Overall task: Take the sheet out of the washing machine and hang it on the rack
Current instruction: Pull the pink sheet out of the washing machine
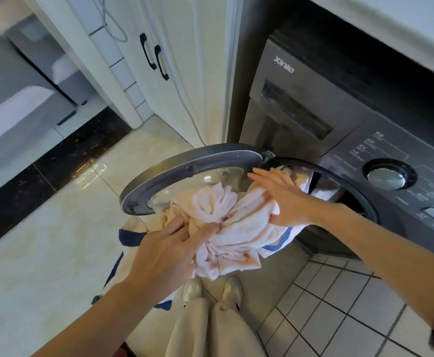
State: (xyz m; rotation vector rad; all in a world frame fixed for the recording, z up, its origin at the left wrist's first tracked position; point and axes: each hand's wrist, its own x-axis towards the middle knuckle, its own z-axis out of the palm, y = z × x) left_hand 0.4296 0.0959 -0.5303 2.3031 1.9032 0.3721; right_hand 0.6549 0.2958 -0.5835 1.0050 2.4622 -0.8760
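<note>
I'm looking down at both hands working a bunched sheet (236,228) in front of the washing machine (339,140). The sheet is pale pink with blue edging, and most of it is gathered in a wad between my hands, just outside the drum opening; one end trails back over the rim into the drum, and another part hangs down past my left forearm toward the floor. My left hand (169,256) grips the wad from below and the near side, fingers curled into the folds. My right hand (285,199) lies on top of the cloth near the opening, its fingers stretched out nearly straight and the thumb tucked against the fabric, so it presses rather than pinches. The round door (174,171) stands swung open to the left, and the sheet partly rests against its glass. Below the bundle I see 2 pale shoes (192,289) and light trouser legs on the tiled floor (56,228). White cupboards (185,60) with 2 black handles stand left of the machine
</note>
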